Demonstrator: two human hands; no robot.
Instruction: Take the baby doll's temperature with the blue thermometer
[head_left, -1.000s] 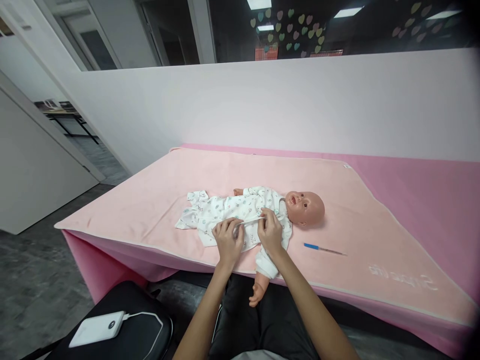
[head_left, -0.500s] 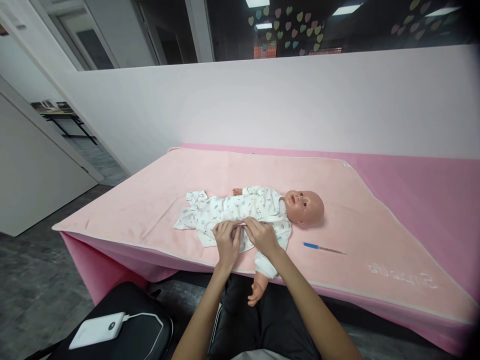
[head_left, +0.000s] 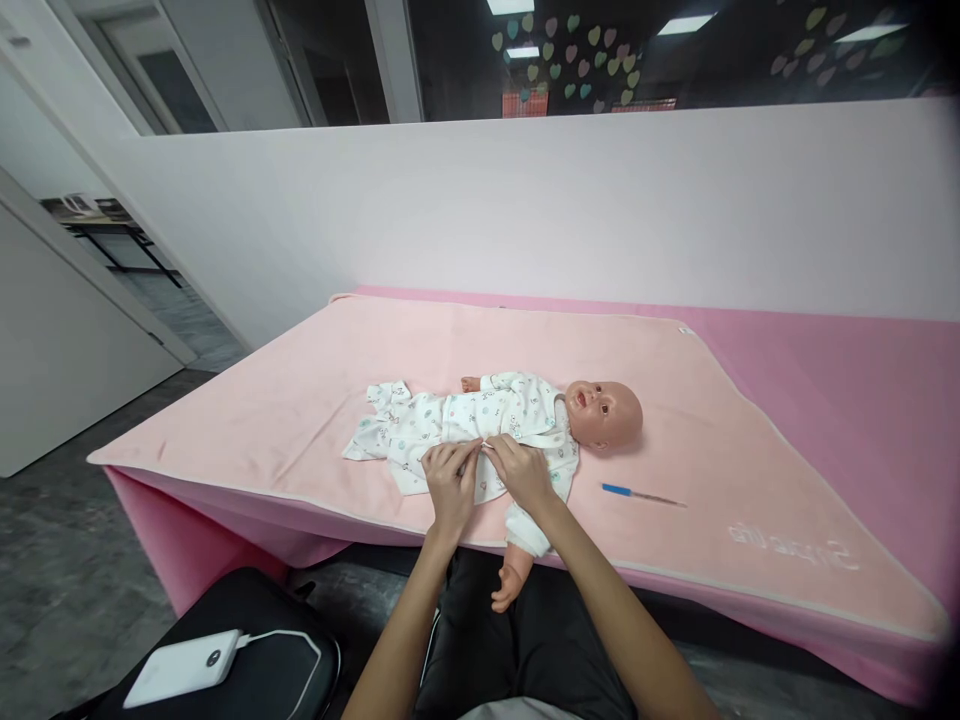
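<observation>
The fingers [head_left: 471, 452] of the left hand [head_left: 450, 485] and those of the right hand [head_left: 523, 472] are pinched shut on the white printed cotton baby garment [head_left: 465, 420], meeting at its front. A second ago they held its tie stretched apart. The garment clothes a bald plastic baby doll [head_left: 604, 413] lying on a soft pale pink blanket [head_left: 300, 400] over the bench; a blue-handled thin stick [head_left: 641, 494] lies near.

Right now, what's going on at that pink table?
A person sits at the table, which is covered by a pink blanket, working on a baby doll lying on its back in a printed white outfit. The left hand and right hand meet at the outfit's front, pinching its fabric at the doll's middle. A blue-handled tool lies apart, beside the doll's head.
</observation>
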